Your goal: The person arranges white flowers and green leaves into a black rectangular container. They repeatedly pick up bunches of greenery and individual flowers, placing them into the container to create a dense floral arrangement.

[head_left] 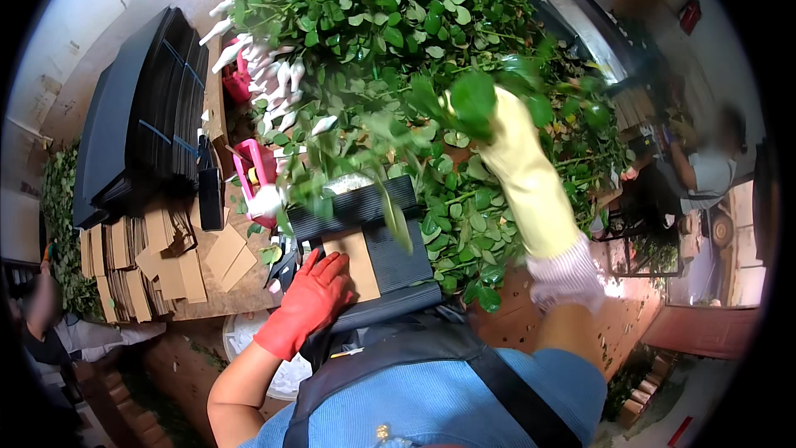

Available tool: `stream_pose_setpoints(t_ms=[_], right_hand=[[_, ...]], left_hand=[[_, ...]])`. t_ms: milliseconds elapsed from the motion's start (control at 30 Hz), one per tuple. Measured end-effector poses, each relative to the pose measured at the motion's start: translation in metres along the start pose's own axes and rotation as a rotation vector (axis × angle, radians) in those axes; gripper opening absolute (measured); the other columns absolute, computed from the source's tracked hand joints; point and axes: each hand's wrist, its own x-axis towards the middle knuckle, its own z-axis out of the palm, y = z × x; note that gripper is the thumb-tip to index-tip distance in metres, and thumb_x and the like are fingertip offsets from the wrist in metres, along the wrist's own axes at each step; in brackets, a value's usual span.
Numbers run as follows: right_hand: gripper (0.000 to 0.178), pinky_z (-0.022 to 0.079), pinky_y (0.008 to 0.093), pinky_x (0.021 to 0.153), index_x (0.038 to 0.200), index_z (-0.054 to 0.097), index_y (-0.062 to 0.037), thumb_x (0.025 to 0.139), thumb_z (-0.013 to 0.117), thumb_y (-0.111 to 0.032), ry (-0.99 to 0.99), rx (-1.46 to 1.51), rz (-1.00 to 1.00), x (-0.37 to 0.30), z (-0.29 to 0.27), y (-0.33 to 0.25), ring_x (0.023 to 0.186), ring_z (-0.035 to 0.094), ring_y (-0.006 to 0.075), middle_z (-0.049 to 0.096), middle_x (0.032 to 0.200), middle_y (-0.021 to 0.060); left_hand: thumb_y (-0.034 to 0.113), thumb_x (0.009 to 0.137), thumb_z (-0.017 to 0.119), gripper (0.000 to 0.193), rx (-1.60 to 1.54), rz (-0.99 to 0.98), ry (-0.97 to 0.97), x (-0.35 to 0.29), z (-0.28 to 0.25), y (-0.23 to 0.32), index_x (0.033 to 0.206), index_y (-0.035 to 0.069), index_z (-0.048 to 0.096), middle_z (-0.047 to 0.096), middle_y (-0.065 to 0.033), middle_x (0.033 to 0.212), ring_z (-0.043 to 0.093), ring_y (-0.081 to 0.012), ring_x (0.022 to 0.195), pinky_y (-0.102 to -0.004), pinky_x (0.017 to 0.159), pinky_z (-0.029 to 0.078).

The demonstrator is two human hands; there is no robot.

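My left hand [317,294], in a red rubber glove, lies with its fingers out on a brown cardboard piece [354,264]. That piece rests on a black corrugated sheet [400,253] bent up at its far and near edges. My right hand [489,116], in a long yellow glove with a striped cuff, is raised over the foliage and closed on a leafy stem [365,149]. Leaves hide most of its fingers. Blurred by motion, the stem stretches left over the sheet, toward a white-covered bud [267,200]. Several white-covered buds [278,83] lie beyond, by a heap of leafy stems [381,8].
Black folded sheets [149,108] stand stacked at the left, tied with blue straps. Cardboard pieces [149,270] lie before them, near a dark phone [211,199]. A pink tape dispenser [255,170] sits beside the sheet. Another person [709,166] is at the far right.
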Motion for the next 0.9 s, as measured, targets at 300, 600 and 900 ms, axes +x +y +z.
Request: stream_pose_setpoints(t_ms=[300,600,900], right_hand=[[0.015,0.040,0.0319,0.056,0.084,0.073,-0.0011,0.087,0.074,-0.015,0.018,0.102,1.137,-0.164,-0.035,-0.027,0.063,0.055,0.0146,0.066,0.073,0.0043],[0.029,0.057,0.0381,0.082,0.121,0.074,-0.0177,0.096,0.077,-0.033,-1.161,-0.744,0.716,-0.111,-0.064,-0.006,0.095,0.075,0.0234,0.079,0.104,0.0084],[0.077,0.050,0.0458,0.113,0.156,0.046,-0.0134,0.090,0.081,-0.025,-0.134,-1.331,-0.438,0.267,-0.052,-0.014,0.132,0.061,0.0403,0.058,0.151,0.0207]], left_hand=[[0.048,0.078,0.090,0.105,-1.085,-0.333,0.131,0.000,0.010,0.000,0.160,0.008,0.038,0.057,-0.0116,0.154,0.045,-0.0289,0.149,-0.0533,0.130,0.020],[0.037,0.076,0.091,0.044,-0.418,-0.006,0.197,-0.001,0.012,-0.007,0.116,0.020,0.079,0.063,-0.0208,0.137,0.056,-0.0438,0.134,-0.0694,0.116,0.035],[0.038,0.091,0.076,0.034,-0.445,0.054,0.043,0.004,-0.011,-0.013,0.122,0.022,0.078,0.056,-0.0235,0.144,0.052,-0.0455,0.135,-0.0611,0.116,0.037]])
